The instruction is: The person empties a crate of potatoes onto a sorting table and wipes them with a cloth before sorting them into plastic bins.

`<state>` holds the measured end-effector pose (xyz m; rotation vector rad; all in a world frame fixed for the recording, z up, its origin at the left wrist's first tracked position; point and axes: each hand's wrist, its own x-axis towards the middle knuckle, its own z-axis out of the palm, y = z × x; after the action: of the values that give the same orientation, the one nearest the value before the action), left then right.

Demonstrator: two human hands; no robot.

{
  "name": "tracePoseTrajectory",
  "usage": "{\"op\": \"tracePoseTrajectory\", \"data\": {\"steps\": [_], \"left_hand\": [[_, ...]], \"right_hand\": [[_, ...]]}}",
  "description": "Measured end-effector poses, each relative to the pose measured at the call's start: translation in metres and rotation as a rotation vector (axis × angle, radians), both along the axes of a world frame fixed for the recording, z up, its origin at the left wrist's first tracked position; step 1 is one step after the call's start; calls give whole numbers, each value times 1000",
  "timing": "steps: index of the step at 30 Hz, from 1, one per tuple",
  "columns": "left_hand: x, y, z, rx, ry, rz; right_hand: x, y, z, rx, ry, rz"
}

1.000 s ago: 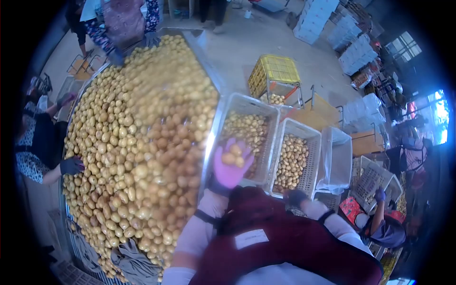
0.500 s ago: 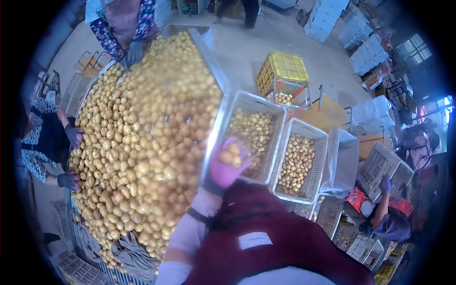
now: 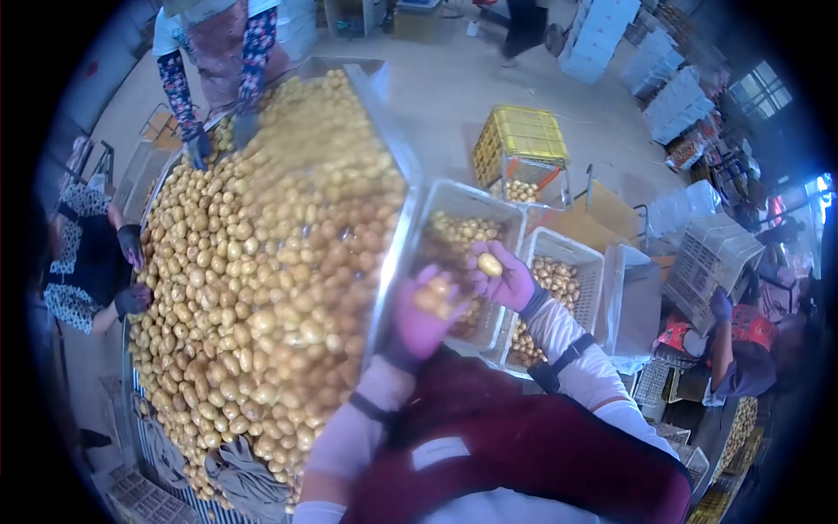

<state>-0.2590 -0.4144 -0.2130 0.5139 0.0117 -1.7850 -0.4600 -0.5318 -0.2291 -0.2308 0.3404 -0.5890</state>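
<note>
A large heap of small, round, yellow-brown, potato-like produce (image 3: 236, 288) fills the metal-rimmed sorting table (image 3: 397, 240) on my left. My left hand (image 3: 416, 325), in a pink glove, cups several of these pieces palm up beside the table's edge; the hand is blurred. Just right of it, my right hand (image 3: 517, 284), also pink-gloved, holds one yellowish oval piece (image 3: 490, 265) between its fingers. Both hands are over the front of a grey crate (image 3: 434, 199) partly filled with the same produce. A second grey crate (image 3: 594, 271) with similar pieces is partly hidden behind my right arm.
Two co-workers' gloved hands (image 3: 131, 301) (image 3: 244, 128) are at the heap's left and far sides. A yellow crate (image 3: 522, 138) stands beyond the grey crates. At right, another person holds stacked grey crates (image 3: 711, 262). A grey cloth (image 3: 244, 476) lies at the table's near end.
My right hand has come into view over the crates, holding one piece. My left hand stays nearly in place with its handful. At right, the co-worker's grey crates have been raised.
</note>
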Motion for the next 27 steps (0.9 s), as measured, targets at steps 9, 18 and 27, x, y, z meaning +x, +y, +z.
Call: {"op": "tracePoseTrajectory", "data": {"steps": [9, 18, 27], "left_hand": [[2, 48, 68, -792, -1245, -342], [193, 175, 37, 187, -1004, 296], [175, 172, 51, 285, -1097, 439]], "right_hand": [[-233, 33, -78, -784, 1676, 64], [-185, 179, -4, -723, 1327, 838], [-123, 202, 8, -611, 947, 1372]]}}
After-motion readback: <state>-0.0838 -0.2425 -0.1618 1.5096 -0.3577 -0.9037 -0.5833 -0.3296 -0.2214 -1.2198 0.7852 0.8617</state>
